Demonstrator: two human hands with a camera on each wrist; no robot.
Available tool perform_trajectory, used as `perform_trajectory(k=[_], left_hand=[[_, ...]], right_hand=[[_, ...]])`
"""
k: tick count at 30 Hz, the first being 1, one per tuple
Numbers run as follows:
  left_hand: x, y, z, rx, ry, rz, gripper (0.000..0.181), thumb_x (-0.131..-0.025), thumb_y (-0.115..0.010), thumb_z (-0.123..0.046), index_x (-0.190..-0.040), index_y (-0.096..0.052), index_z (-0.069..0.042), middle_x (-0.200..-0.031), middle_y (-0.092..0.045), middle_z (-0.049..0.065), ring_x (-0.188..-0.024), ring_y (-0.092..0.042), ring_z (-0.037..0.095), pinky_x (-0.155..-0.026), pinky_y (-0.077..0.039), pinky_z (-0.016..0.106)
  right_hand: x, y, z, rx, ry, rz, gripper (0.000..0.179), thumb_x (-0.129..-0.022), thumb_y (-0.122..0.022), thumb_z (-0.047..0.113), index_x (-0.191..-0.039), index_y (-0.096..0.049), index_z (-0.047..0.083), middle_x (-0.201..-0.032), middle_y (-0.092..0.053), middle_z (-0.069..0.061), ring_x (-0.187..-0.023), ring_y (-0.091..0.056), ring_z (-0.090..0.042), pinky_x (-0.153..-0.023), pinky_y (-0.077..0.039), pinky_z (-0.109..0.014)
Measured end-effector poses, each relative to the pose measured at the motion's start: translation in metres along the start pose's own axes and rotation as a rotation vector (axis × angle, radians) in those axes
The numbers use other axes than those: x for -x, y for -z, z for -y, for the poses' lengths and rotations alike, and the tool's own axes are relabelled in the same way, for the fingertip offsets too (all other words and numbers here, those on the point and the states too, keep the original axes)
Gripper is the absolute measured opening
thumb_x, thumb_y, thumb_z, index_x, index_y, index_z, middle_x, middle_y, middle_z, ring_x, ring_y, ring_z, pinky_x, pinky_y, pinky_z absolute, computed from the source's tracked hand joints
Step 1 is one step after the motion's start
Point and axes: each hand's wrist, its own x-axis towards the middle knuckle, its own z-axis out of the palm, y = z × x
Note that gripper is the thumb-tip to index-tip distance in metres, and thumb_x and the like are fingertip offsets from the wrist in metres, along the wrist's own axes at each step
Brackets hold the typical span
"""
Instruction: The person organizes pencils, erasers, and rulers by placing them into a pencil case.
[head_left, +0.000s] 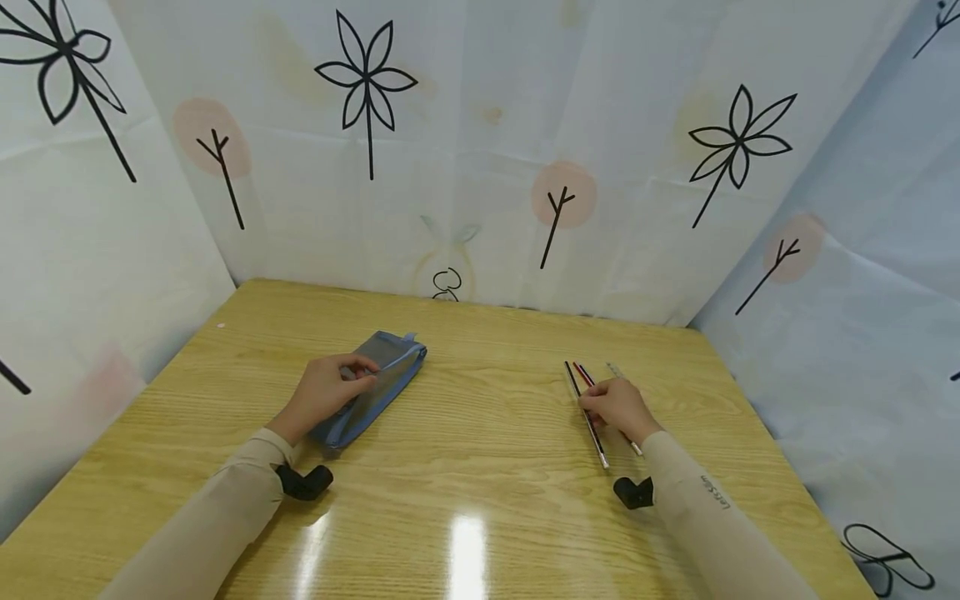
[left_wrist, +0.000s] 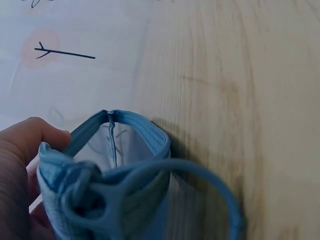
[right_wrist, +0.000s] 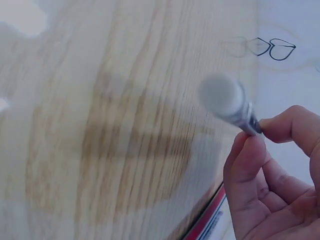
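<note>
My left hand (head_left: 324, 393) grips the edge of a blue pencil pouch (head_left: 378, 411) with see-through mesh sides. In the left wrist view the zippered mouth of the pouch (left_wrist: 142, 129) gapes, and a blue loop (left_wrist: 200, 172) hangs off its near end. On the right, my right hand (head_left: 619, 407) pinches a dark pencil (head_left: 597, 440) between thumb and finger. Its white eraser end (right_wrist: 219, 95) points at the right wrist camera. A red-and-black pencil (head_left: 582, 372) lies beside it, partly hidden by the hand. Another pale, slim stick (head_left: 613, 368) lies farther right, its middle covered.
The wood-grain table (head_left: 480, 400) reaches back to a white curtain (head_left: 480, 125) with drawn plants, which also hangs at both sides. A black wrist mount (head_left: 303, 482) sits below the left sleeve, and another mount (head_left: 633, 492) by the right one.
</note>
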Motion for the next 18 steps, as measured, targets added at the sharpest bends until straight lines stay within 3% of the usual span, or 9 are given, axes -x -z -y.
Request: perform_trajectory(k=[4, 8, 18], left_hand=[[0.000, -0.001, 0.000, 0.010, 0.009, 0.006, 0.014, -0.090, -0.072, -0.016, -0.102, -0.075, -0.010, -0.083, -0.064, 0.004, -0.060, -0.056, 0.014, -0.049, -0.044, 0.027], [0.000, -0.002, -0.002, 0.008, 0.020, 0.005, 0.014, -0.090, -0.071, -0.018, -0.102, -0.075, -0.011, -0.085, -0.065, 0.004, -0.059, -0.055, 0.014, -0.048, -0.043, 0.027], [-0.001, -0.007, -0.010, 0.033, 0.028, -0.018, 0.015, -0.091, -0.070, -0.018, -0.103, -0.075, -0.010, -0.089, -0.069, 0.005, -0.065, -0.059, 0.015, -0.053, -0.047, 0.028]], right_hand=[[-0.002, 0.000, 0.000, -0.211, -0.072, 0.053, 0.034, -0.095, -0.061, 0.013, -0.119, -0.062, -0.011, -0.097, -0.068, -0.013, -0.071, -0.064, -0.010, -0.068, -0.058, -0.029], [-0.005, -0.001, -0.001, -0.401, -0.120, 0.117, 0.039, -0.095, -0.061, 0.011, -0.124, -0.057, -0.014, -0.093, -0.067, -0.007, -0.071, -0.064, -0.007, -0.068, -0.057, -0.025], [-0.007, -0.012, -0.002, -0.600, -0.140, 0.120, 0.038, -0.097, -0.058, 0.010, -0.125, -0.054, -0.015, -0.091, -0.067, -0.002, -0.074, -0.065, -0.007, -0.070, -0.057, -0.022]])
